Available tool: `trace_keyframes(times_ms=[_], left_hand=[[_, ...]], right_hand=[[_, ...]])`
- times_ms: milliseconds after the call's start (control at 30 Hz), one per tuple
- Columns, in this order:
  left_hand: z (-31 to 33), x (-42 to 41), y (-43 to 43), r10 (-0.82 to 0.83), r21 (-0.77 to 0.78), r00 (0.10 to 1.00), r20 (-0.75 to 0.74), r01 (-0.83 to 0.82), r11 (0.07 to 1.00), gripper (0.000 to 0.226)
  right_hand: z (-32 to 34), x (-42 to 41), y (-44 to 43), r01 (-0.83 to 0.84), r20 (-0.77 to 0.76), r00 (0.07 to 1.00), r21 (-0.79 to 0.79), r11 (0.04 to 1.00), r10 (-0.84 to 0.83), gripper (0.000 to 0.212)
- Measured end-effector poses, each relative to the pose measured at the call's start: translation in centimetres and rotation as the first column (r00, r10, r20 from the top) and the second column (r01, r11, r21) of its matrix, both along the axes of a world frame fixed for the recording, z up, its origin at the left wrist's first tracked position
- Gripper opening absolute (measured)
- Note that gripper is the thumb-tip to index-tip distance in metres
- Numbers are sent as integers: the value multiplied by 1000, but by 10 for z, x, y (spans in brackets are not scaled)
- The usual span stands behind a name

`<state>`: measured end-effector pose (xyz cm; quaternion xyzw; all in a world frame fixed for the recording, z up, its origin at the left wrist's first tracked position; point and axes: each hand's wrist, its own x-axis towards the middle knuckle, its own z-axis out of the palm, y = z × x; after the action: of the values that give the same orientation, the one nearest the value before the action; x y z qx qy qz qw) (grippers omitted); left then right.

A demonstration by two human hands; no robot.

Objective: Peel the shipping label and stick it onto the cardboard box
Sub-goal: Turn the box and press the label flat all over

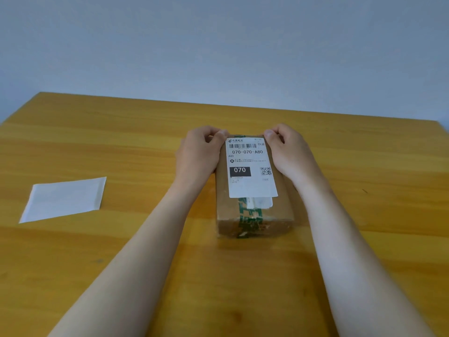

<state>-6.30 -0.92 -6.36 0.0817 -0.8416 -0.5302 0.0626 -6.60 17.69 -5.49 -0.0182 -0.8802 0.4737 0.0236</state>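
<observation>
- One cardboard box [226, 205], one shipping label [250, 166] laid on it, one backing sheet [64, 199].
- Box's far end is gripped by left hand [199, 152] and right hand [286, 152].
- Wooden bench [364, 190]; grey wall [218, 45].

Yellow wooden table [121, 132], grain running side to side. Two things directly on it: box [279, 210] near the middle, long side pointing away from the person; white sheet [64, 199] lying flat, well apart to its left.
</observation>
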Motion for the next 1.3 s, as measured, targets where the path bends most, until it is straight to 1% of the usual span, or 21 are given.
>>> trace_keyframes(times_ms=[67,133,167,200,233,267,333,367,400,433,500,533,567,667,833,1000,1167,1233,1300], left_hand=[[4,6,-1,-53,18,998,31,52,998,38],[7,15,-1,-125,61,988,96,119,991,66],[9,22,-1,-170,75,977,130,161,984,81],[11,30,-2,-213,70,964,158,205,976,90],[11,36,-3,-253,71,951,177,244,967,90],[10,43,-5,-285,82,939,192,274,958,82],[9,57,-7,-326,138,921,215,302,943,57],[10,64,-7,-335,171,916,218,303,938,54],[10,70,-8,-337,182,914,225,300,936,55],[10,75,-9,-339,183,915,220,302,935,60],[11,83,-11,-331,168,919,215,299,939,84],[11,87,-11,-316,146,924,215,289,946,93],[12,89,-12,-302,121,931,205,283,952,94],[12,92,-10,-245,101,955,165,231,968,83],[12,86,-3,-132,98,978,159,117,988,68],[14,78,2,-48,33,987,156,44,999,64],[7,68,3,18,66,992,125,-26,997,34],[6,65,2,35,73,993,109,-43,996,29],[5,65,2,35,73,994,99,-43,996,28]], right_hand=[[1,12,2,-10,59,998,-121,993,17,27],[1,27,4,-38,124,990,-235,971,69,29],[2,35,6,-64,148,984,-247,967,103,38],[2,42,8,-87,167,977,-245,965,131,50],[1,48,10,-106,180,972,-248,963,153,60],[1,54,12,-126,188,966,-250,960,175,69],[2,66,16,-159,211,953,-259,953,216,86],[3,71,17,-167,224,948,-259,951,227,93],[3,76,16,-166,223,948,-259,952,226,96],[4,81,15,-161,214,952,-258,953,219,96],[4,88,12,-153,194,959,-262,953,207,92],[4,91,11,-149,192,960,-263,953,203,90],[4,93,10,-149,191,960,-265,953,203,88],[3,96,8,-126,180,968,-252,959,175,77],[2,91,0,-13,132,990,-217,976,43,55],[-2,81,-6,58,108,993,-186,981,-39,42],[-8,71,-9,91,68,994,-161,983,-81,30],[-10,69,-9,99,48,995,-150,984,-93,23],[-10,68,-8,110,22,994,-133,985,-108,20]])
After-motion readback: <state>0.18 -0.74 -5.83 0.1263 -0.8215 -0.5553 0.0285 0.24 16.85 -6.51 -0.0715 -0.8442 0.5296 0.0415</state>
